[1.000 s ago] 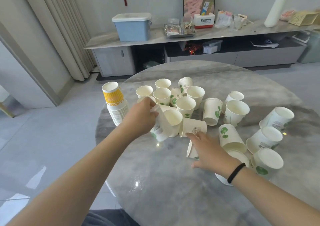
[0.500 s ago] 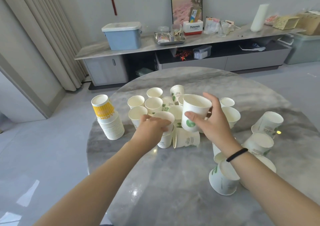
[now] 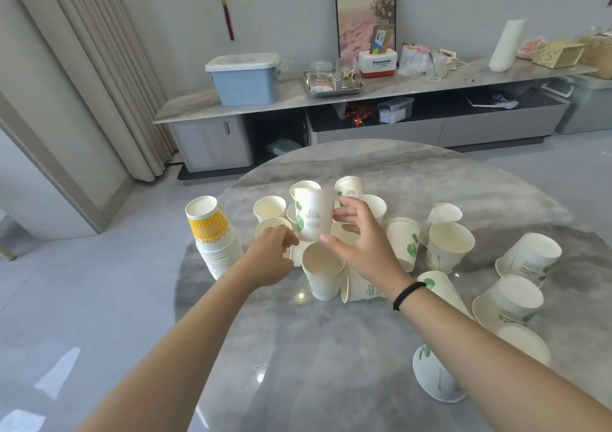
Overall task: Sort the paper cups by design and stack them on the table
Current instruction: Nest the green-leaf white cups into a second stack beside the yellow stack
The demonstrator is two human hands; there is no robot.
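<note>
My right hand (image 3: 361, 242) grips a white paper cup with green leaf print (image 3: 313, 214), upright and lifted above the round marble table (image 3: 331, 349). Just below it an open leaf cup (image 3: 323, 274) stands on the table. My left hand (image 3: 271, 257) is at the lifted cup's base with curled fingers; its grip is hidden behind the back of the hand. Several more leaf cups stand or lie around, such as one (image 3: 450, 246) to the right. A tall stack of nested cups topped by a yellow-banded cup (image 3: 212, 233) stands at the table's left edge.
Leaf cups lie tipped or upside down at the right (image 3: 530, 256) and near my right forearm (image 3: 433, 375). Behind the table runs a low cabinet (image 3: 364, 97) with a blue box (image 3: 245, 78). The table's left edge drops to the floor.
My right hand picked a leaf cup up from the table and carried it left, over the standing cup. My left hand came off that cup's rim and now sits at the lifted cup's base.
</note>
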